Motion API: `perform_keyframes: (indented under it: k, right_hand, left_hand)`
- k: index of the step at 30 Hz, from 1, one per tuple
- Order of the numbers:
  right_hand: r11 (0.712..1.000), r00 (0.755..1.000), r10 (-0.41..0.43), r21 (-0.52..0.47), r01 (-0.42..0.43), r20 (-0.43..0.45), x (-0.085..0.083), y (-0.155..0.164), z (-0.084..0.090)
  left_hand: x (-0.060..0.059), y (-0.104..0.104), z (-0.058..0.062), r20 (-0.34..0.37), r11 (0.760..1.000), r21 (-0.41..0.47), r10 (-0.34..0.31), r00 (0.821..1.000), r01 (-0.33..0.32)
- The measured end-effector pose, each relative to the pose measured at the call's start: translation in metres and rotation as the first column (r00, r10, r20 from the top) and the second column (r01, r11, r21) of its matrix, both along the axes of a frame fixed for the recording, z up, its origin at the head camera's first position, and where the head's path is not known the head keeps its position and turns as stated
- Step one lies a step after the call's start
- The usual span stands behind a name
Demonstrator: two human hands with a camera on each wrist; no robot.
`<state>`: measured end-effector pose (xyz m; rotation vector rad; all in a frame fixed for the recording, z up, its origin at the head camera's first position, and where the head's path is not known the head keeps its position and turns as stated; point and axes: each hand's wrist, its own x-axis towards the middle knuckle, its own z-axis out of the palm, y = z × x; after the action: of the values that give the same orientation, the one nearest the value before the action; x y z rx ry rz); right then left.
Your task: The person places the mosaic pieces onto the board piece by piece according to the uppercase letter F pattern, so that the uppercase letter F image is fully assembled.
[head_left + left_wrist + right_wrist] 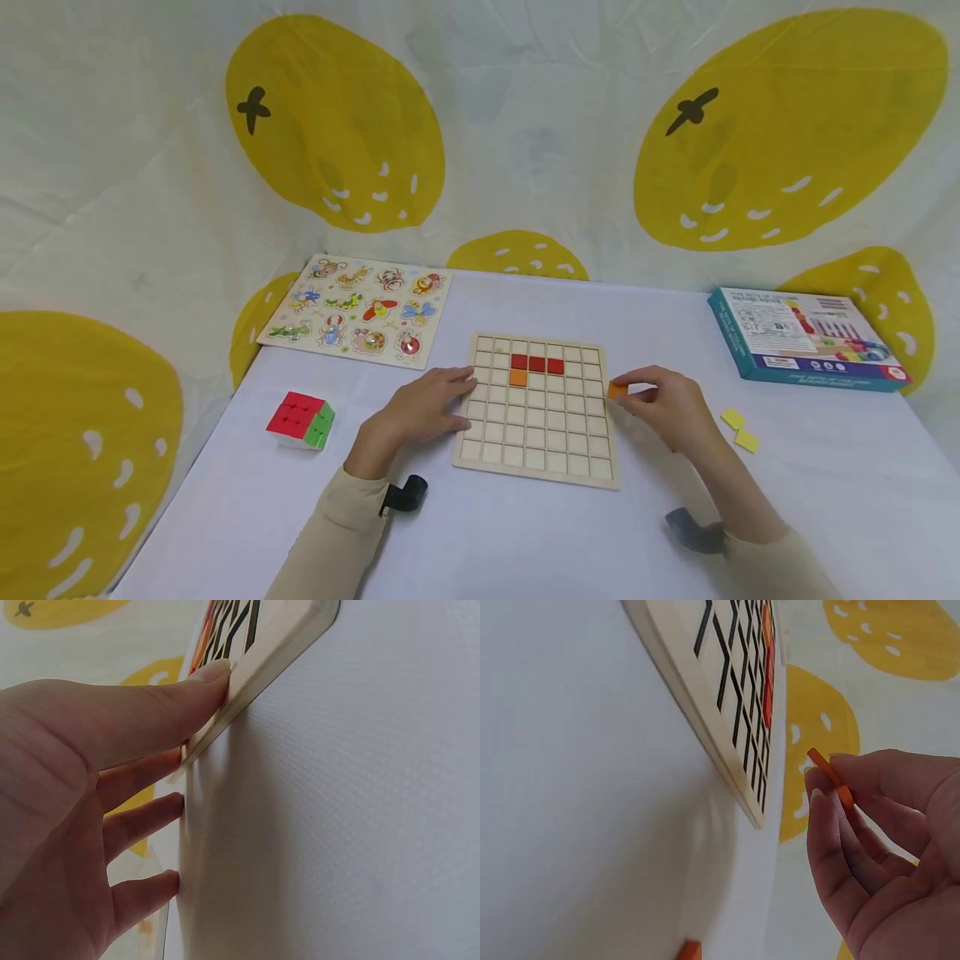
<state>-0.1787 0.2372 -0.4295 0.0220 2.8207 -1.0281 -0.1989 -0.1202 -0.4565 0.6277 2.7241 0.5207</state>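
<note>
right hand point(663, 404) pinches an orange tile point(617, 389) just off the right edge of the wooden grid board point(537, 433), above the bench point(525, 533); left hand point(420, 408), fingers straight, presses the board's left edge.

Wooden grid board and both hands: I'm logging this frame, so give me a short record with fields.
board: square pale wooden grid board flat on white table
filled cells: three red square tiles in a row, one orange square tile below the leftmost
left hand: straight fingers rest on board's left edge
right hand: pinch grip on small orange square tile beside board's right edge
</note>
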Motion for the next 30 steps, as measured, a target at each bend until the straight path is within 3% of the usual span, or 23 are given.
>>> perform_keyframes:
  k: [10, 21, 30]
  right_hand:
    - [0.993, 0.995, 0.1, -0.065, -0.1, -0.001, -0.008, -0.044, -0.013]
    - [0.973, 0.973, 0.211, -0.074, -0.218, -0.1, -0.018, -0.085, -0.02]
    - [0.968, 0.972, 0.2, -0.129, -0.216, -0.127, -0.019, -0.104, -0.023]
  left_hand:
    - [-0.001, -0.001, -0.003, -0.004, 1.0, -0.009, -0.003, 1.0, 0.003]
    - [-0.004, -0.002, -0.005, 0.002, 1.0, 0.005, -0.006, 1.0, 0.006]
    - [-0.003, -0.001, -0.004, 0.003, 1.0, -0.001, 0.0, 1.0, 0.0]
